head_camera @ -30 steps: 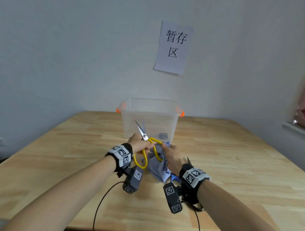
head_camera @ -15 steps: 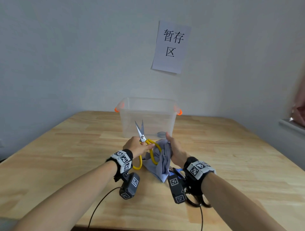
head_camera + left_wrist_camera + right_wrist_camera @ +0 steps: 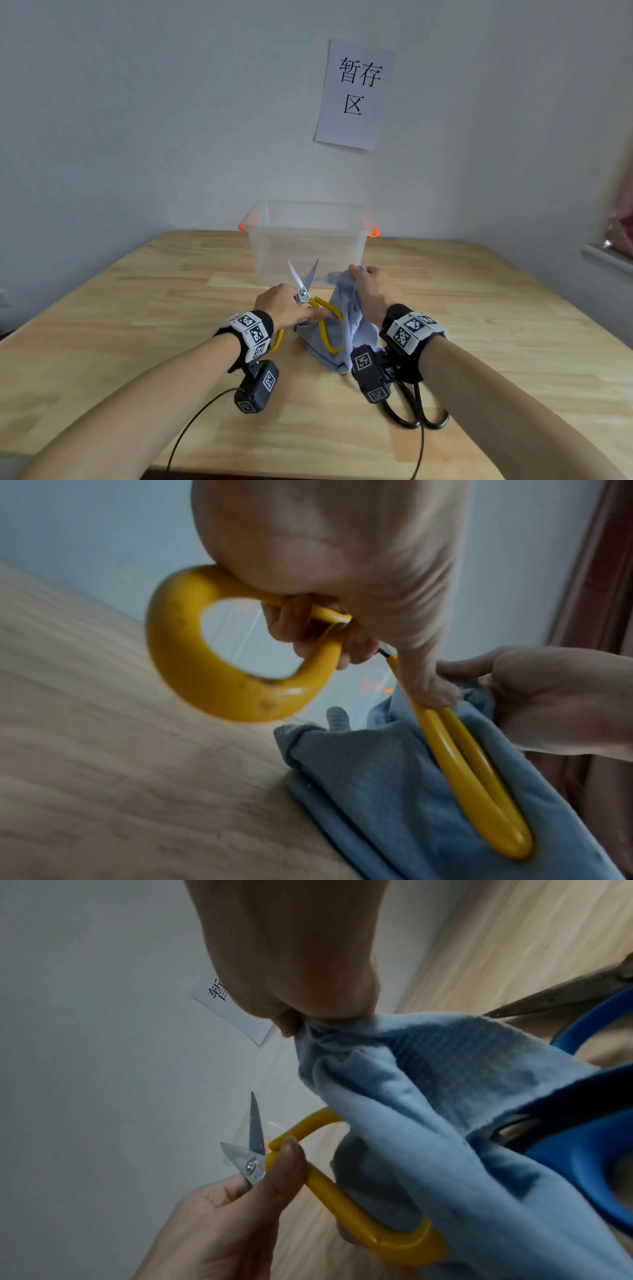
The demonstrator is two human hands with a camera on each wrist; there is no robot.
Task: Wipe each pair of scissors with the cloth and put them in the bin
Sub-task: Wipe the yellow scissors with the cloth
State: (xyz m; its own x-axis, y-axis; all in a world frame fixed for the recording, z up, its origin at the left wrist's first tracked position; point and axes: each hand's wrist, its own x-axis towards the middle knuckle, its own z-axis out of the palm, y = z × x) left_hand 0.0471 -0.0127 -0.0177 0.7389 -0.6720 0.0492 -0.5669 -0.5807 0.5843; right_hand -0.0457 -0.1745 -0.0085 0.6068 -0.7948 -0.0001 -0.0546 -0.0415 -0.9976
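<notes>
Left hand (image 3: pixel 284 305) is clamped at the pivot of the yellow scissors (image 3: pixel 320 318), thumb along one loop, blades splayed and pointing up at frame centre; right hand (image 3: pixel 370 291) has its fingers bunched on the top of the blue cloth (image 3: pixel 346 329), which drapes behind the right-hand handle loop. To wipe well I'd keep that pivot grip firm, wrap the cloth round each handle, then draw it along the blades from pivot to tip, fingers off the edges. Bin (image 3: pixel 308 240) sits just behind on the table (image 3: pixel 137 325), upper centre; black scissors (image 3: pixel 416 411) lie under the right wrist, lower right
</notes>
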